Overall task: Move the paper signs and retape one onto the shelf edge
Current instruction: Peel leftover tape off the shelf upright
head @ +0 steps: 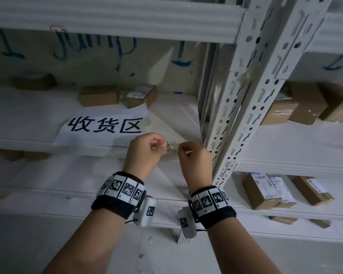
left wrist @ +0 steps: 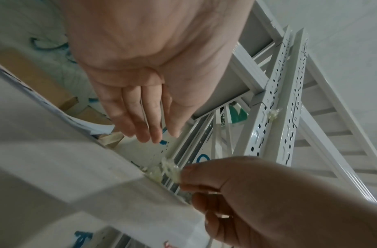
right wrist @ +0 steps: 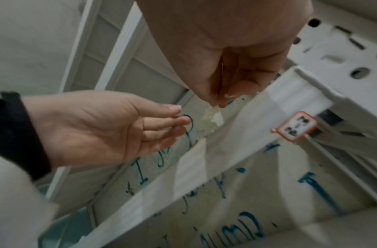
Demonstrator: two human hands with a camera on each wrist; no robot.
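Note:
A white paper sign with black characters lies flat on the shelf, its front overhanging the shelf edge. To its right, a wad of crumpled clear tape sticks at the edge beside the upright. My right hand pinches this tape between thumb and fingertips. My left hand hovers just left of the tape; its fingers are nearly straight and hold nothing. The right wrist view shows the left hand apart from the tape.
Small cardboard boxes stand behind the sign. Two perforated white uprights rise right of my hands; another tape scrap clings to one. More boxes fill the right bay and the lower shelf. A red-bordered label sits on the beam above.

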